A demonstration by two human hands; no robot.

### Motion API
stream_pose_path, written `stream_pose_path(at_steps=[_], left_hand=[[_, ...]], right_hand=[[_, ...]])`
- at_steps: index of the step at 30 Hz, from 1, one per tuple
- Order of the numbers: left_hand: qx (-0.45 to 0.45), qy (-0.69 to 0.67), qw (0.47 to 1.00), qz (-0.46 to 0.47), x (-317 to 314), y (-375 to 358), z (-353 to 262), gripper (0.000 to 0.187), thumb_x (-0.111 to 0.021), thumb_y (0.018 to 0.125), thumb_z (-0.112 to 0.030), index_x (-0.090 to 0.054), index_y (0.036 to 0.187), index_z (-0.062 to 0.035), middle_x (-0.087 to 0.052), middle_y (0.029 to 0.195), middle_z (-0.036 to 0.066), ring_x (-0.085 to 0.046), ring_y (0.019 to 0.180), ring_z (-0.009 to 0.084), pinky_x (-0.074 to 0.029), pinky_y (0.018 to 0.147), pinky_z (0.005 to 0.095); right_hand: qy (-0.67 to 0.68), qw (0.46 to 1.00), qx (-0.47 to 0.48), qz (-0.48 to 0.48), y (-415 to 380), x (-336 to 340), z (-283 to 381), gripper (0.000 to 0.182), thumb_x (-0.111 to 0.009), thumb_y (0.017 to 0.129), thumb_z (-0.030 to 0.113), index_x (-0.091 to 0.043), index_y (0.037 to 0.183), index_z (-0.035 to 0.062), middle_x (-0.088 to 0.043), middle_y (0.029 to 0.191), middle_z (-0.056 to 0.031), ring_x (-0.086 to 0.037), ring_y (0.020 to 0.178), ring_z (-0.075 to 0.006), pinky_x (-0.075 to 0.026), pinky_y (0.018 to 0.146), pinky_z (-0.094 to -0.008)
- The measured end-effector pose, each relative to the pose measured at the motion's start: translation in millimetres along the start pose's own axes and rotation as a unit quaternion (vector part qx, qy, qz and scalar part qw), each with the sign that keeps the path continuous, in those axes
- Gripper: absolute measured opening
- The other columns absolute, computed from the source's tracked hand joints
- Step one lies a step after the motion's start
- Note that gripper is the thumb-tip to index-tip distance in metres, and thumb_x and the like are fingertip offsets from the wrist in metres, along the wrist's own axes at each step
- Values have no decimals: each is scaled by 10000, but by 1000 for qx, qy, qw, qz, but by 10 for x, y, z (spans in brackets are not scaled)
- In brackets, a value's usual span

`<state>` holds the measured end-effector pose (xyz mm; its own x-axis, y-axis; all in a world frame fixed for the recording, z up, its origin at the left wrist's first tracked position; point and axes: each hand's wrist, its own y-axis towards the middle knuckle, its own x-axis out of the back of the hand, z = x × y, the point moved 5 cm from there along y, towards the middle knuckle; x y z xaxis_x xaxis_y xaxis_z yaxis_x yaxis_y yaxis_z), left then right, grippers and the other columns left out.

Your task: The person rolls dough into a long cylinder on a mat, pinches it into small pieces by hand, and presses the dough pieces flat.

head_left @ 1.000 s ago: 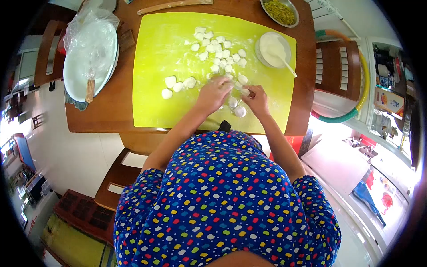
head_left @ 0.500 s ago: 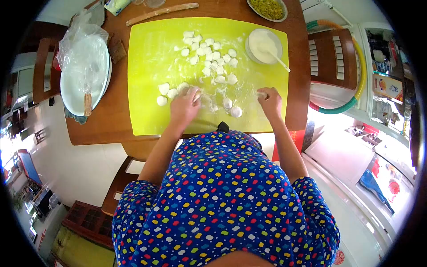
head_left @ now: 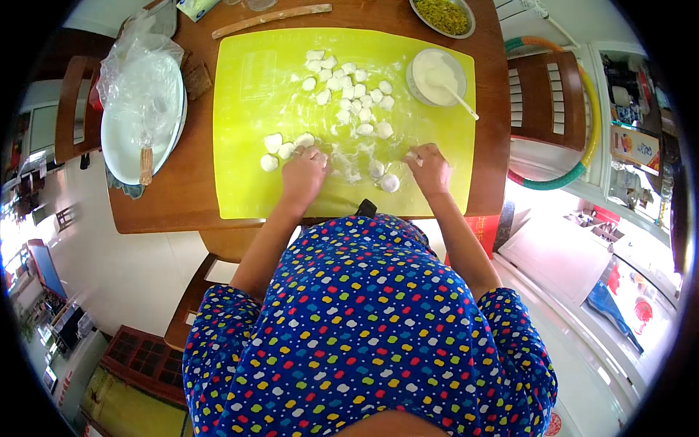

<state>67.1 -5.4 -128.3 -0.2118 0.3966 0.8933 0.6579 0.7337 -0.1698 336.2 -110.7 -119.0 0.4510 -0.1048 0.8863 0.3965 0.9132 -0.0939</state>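
My left hand (head_left: 303, 176) is closed low over the mat, fingers curled and floury; what they hold, if anything, is hidden. Beside its fingertips lie several flattened dough pieces (head_left: 272, 143). On the right, my right hand (head_left: 431, 171) pinches a small white piece of dough (head_left: 414, 157). Two round dough pieces (head_left: 389, 183) sit between my hands, nearer the right one. Farther back, several cut dough lumps (head_left: 347, 92) are scattered in loose flour. All of this rests on a yellow-green mat (head_left: 247, 109).
A bowl of flour (head_left: 435, 76) with a spoon stands at the mat's back right. Behind it is a bowl of chopped yellow-green filling (head_left: 444, 16). A rolling pin (head_left: 273, 20) lies beyond the mat. At left, a white basin (head_left: 116, 146) holds a plastic bag.
My right hand has moved slightly left, toward the two round dough pieces. My left hand's fingers have shifted and are less blurred. The whole view has shifted slightly.
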Motion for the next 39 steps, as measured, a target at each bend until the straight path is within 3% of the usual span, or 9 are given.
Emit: stream_pose_path(at_steps=[5,7,10,14,17,22,23,26,39], left_hand=[[-39,28,996,-75,121,129,-247,636,-695,772,-421,-539,1304,-109,-478,1340,113,-393,1279,361,-372,1015,498],[-72,34,992,-103,-83,173,-272,825,-674,753,-519,-414,1411,-94,-353,1453,162,-294,1360,382,-271,1077,564],[-91,37,990,-101,-80,187,-320,871,-649,783,-520,-339,1448,-51,-314,1476,183,-261,1379,381,-225,1083,597],[-67,-15,986,-153,11,278,-263,754,-690,778,-425,-425,1374,-47,-401,1393,179,-328,1323,387,-271,1063,564],[-54,-123,968,-211,104,400,-285,561,-718,760,-301,-516,1231,-70,-496,1247,180,-456,1178,383,-404,955,510],[64,-119,969,-209,177,836,-279,346,-725,743,-191,-531,1002,-69,-576,1049,159,-582,942,339,-496,769,425],[63,-119,968,-210,154,859,-254,346,-725,743,-191,-531,1002,-69,-576,1049,159,-582,942,339,-496,769,425],[93,-193,963,-162,77,844,-109,370,-717,756,-190,-535,1057,-77,-592,1018,143,-613,872,324,-505,734,422],[47,-210,964,-155,-33,285,-87,285,-707,741,-142,-669,1019,-92,-600,985,112,-632,823,318,-517,689,421]], right_hand=[[-27,999,13,18,44,-43,1,235,-702,764,262,-703,938,103,-597,1079,-95,-617,932,-290,-502,795,-425],[-111,992,52,-8,57,103,238,364,-660,811,305,-649,1125,123,-516,1262,-136,-499,1159,-341,-412,956,-472],[-76,992,61,-77,114,-30,333,536,-619,848,340,-499,1337,156,-369,1407,-181,-318,1311,-393,-261,1084,-513],[-138,983,114,-44,198,-359,313,628,-588,873,357,-376,1429,156,-283,1458,-207,-261,1346,-411,-200,1124,-510],[-147,982,114,-44,130,-302,334,622,-601,863,352,-403,1416,147,-308,1444,-199,-261,1346,-407,-173,1136,-513],[48,994,94,-13,320,-341,843,466,-664,814,300,-552,1232,128,-529,1213,-161,-471,1173,-339,-368,989,-480],[47,987,125,-93,369,-337,959,297,-676,801,273,-613,1052,126,-572,1070,-140,-549,1024,-321,-444,856,-445],[32,994,103,-28,551,-389,1057,215,-677,793,263,-627,949,123,-570,989,-138,-565,965,-327,-478,803,-428],[27,965,259,21,230,-412,837,174,-697,742,254,-631,824,114,-569,859,-62,-566,883,-280,-485,785,-417]])
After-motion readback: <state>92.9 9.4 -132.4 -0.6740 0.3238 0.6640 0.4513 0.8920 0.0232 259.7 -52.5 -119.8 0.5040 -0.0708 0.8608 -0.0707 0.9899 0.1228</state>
